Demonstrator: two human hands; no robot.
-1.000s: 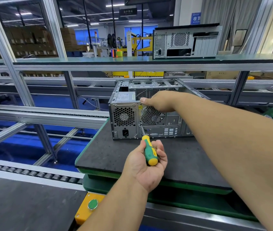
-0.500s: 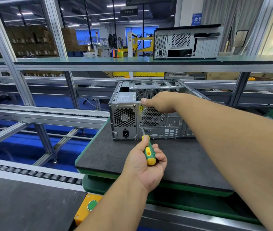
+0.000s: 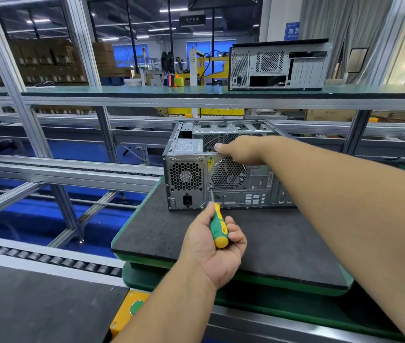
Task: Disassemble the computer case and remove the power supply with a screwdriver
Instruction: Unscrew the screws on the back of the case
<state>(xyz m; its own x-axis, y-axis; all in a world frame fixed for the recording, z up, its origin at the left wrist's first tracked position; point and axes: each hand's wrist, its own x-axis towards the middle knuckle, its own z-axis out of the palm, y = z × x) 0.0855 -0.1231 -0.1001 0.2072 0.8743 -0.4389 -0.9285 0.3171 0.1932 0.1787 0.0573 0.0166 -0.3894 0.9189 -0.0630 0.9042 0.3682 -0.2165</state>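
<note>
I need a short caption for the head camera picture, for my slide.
Left hand drives a screwdriver into the computer case back while the right hand steadies its top.

This is a factory assembly line. Aluminium frames (image 3: pixel 35 134) carry roller conveyors (image 3: pixel 48 258) past a workstation whose table (image 3: pixel 162 231) has a dark mat with green edging. A long shelf (image 3: pixel 196 91) holds a second computer case (image 3: pixel 279 65). Behind it stand stacked cardboard boxes (image 3: pixel 45 60), yellow machinery (image 3: pixel 209 68) and ceiling strip lights (image 3: pixel 171 11). A yellow box with a green push button (image 3: pixel 134 306) sits at the front.
</note>
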